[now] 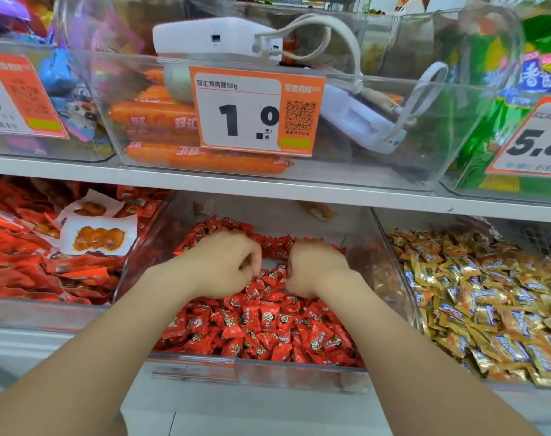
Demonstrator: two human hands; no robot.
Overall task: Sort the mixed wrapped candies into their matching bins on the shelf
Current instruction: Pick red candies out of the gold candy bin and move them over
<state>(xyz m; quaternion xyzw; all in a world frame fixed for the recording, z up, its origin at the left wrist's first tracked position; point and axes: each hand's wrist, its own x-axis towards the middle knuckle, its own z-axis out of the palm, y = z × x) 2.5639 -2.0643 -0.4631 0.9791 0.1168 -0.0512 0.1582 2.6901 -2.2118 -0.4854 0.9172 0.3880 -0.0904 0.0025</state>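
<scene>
Both hands work inside the middle bin [390,262] of the lower shelf row, a clear rigid plastic tray with a slanted front wall. The red candies [268,322] fill this bin from the front wall to the back.

1. The left hand [227,262] sits knuckles-up on the rear part of the pile, fingers curled down and clenched around red candies.
2. The right hand [315,269] sits just beside it, in the same pose, fingers curled into the red candies at its tips.
3. Between the 2 hands a small patch of bare bin floor shows. Most of the pile lies nearer the camera than the hands, under the forearms; a thin row lies just behind the knuckles.

Each red candy is a small pillow-shaped piece in glossy crinkled film with crimped ends and a round printed emblem.

The bin to the right holds gold candies [475,294] in shiny foil-like wrappers with blue print. The bin to the left holds flat red packets [32,262], with 2 white-edged packs lying on top.

Above, a white shelf board [205,180] carries a clear bin of orange sausages [154,116] in smooth tubular casings, fronted by an orange-framed price tag [252,111] reading 1.0.
</scene>
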